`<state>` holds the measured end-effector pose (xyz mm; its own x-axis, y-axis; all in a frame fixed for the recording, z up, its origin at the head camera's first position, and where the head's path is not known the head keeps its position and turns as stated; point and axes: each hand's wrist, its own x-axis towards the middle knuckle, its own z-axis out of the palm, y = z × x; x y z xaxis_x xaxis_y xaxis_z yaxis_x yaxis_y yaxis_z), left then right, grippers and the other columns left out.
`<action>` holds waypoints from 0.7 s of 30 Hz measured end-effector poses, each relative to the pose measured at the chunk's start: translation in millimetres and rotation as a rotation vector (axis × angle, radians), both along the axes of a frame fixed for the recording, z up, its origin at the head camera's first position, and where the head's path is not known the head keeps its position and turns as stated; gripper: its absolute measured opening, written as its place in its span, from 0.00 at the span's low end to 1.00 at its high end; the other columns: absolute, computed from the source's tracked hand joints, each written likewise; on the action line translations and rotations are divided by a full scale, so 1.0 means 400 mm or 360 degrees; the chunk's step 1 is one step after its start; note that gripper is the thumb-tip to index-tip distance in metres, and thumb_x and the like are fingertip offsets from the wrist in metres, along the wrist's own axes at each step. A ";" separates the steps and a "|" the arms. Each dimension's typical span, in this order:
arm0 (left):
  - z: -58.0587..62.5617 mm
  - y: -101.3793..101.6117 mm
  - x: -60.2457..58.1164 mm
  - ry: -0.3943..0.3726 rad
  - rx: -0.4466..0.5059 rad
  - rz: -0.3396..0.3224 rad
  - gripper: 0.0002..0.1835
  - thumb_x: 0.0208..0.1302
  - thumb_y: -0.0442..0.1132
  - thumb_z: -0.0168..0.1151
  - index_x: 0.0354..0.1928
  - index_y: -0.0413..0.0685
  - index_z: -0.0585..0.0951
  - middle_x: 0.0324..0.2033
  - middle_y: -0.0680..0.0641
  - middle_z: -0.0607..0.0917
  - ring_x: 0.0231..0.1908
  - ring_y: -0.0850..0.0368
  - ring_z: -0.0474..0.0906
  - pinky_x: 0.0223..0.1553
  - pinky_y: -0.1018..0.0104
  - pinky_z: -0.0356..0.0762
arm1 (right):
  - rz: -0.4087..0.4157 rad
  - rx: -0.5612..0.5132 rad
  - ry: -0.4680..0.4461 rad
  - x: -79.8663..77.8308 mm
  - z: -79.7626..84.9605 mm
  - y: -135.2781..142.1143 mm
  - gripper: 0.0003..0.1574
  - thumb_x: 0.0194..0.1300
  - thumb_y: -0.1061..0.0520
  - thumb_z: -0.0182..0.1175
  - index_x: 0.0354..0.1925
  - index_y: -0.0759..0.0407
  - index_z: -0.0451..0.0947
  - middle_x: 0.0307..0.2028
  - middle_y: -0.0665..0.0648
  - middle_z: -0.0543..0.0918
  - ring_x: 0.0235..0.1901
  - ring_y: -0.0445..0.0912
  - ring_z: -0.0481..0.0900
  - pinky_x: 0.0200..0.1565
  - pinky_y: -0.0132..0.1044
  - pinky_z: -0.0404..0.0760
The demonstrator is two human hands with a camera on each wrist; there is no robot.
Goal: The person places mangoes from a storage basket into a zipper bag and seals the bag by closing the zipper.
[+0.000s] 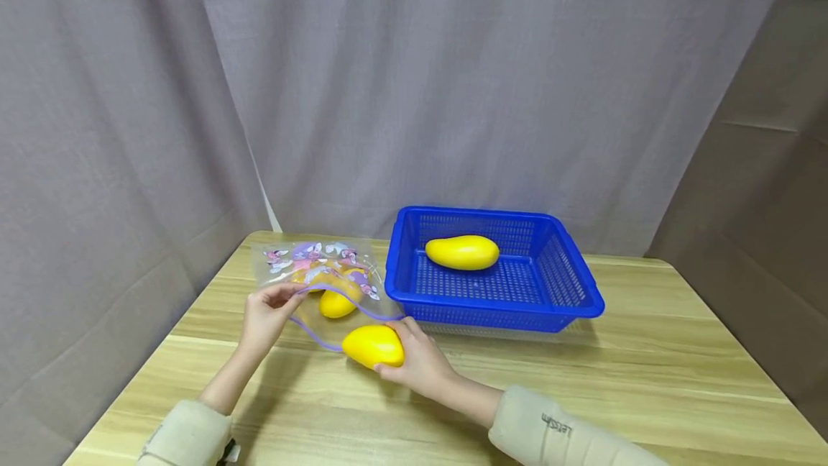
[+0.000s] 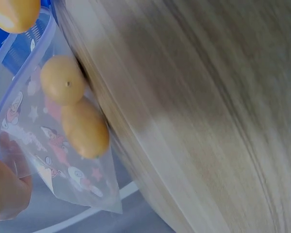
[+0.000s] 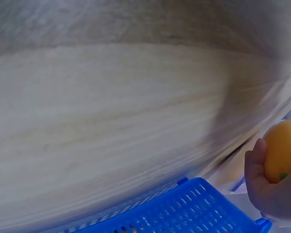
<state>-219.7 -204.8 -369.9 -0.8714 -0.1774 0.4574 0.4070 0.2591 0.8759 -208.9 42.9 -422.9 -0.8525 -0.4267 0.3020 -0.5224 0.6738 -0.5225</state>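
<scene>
One yellow fruit point(image 1: 370, 345) lay leftward of the right hand point(image 1: 423, 359), which gripped its right end; its long axis ran roughly sideways, tip at the mouth of the clear bag point(image 1: 323, 265). The left hand point(image 1: 268, 311) pinched the upper lip, and the mouth gaped. Two fruits point(image 2: 85, 128) lay inside; the blue basket point(image 1: 498, 309) stood just rightward, with room on the bench point(image 1: 349, 408) nearer the person

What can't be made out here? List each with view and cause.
Head: right end of the held mango, covered by the right hand.
Left wrist: part of the left hand, cut off by left edge.
Right wrist: part of the blue basket, cut off by bottom edge.
</scene>
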 end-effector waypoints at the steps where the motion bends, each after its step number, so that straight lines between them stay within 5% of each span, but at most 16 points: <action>1: 0.000 0.000 0.000 -0.0001 0.0001 -0.0001 0.05 0.52 0.19 0.61 0.33 0.22 0.80 0.25 0.68 0.82 0.24 0.73 0.77 0.28 0.85 0.77 | -0.0004 0.0000 -0.0009 0.000 0.000 -0.002 0.41 0.47 0.46 0.70 0.57 0.61 0.71 0.45 0.54 0.75 0.40 0.46 0.77 0.43 0.39 0.80; 11: -0.003 0.005 0.001 -0.0031 0.0000 -0.0003 0.06 0.52 0.19 0.62 0.34 0.21 0.80 0.24 0.68 0.82 0.24 0.72 0.77 0.29 0.84 0.78 | 0.0029 -0.0048 -0.0016 0.008 -0.005 -0.012 0.32 0.54 0.49 0.68 0.56 0.52 0.70 0.44 0.56 0.75 0.39 0.47 0.77 0.39 0.36 0.79; 21: -0.065 -0.020 -0.036 0.0015 -0.0004 -0.0002 0.06 0.53 0.23 0.64 0.34 0.26 0.82 0.25 0.70 0.82 0.24 0.72 0.77 0.28 0.83 0.78 | -0.0052 -0.0272 -0.0036 0.004 -0.002 -0.016 0.27 0.56 0.49 0.67 0.53 0.55 0.74 0.47 0.58 0.77 0.46 0.50 0.77 0.48 0.44 0.80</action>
